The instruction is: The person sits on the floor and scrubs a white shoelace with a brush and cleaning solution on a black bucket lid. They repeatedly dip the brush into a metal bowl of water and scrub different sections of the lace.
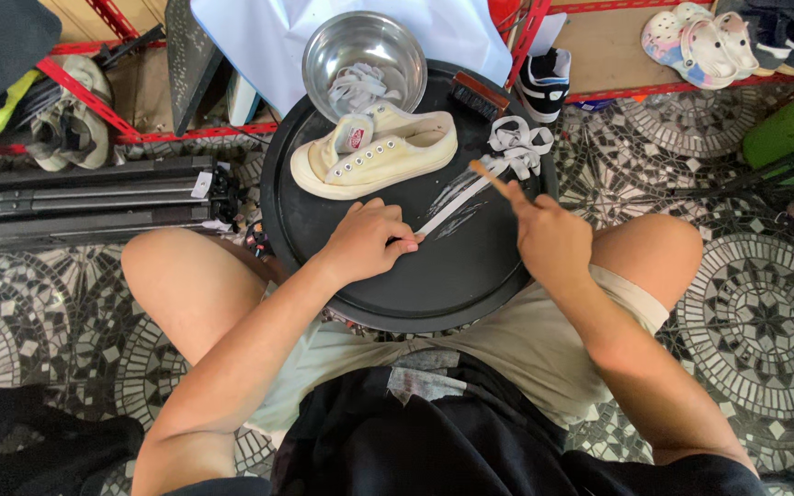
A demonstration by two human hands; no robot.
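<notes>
A round black tray (470,276) rests across my knees. On it lies a cream canvas shoe (374,153) without laces, on its side. My left hand (365,241) presses the near end of a white shoelace (457,204) flat against the tray. The lace stretches diagonally up to a bunched part (518,142) at the tray's right rim. My right hand (549,234) grips a small brush with a wooden handle (489,176), its head over the lace. White soapy streaks mark the tray beside the lace.
A steel bowl (365,50) with another white lace inside stands at the tray's far edge, next to a dark brush (480,95). A folded tripod (94,197) lies left. Shoes sit on red racks behind: black sneaker (544,83), pale clogs (696,37). Mosaic floor all around.
</notes>
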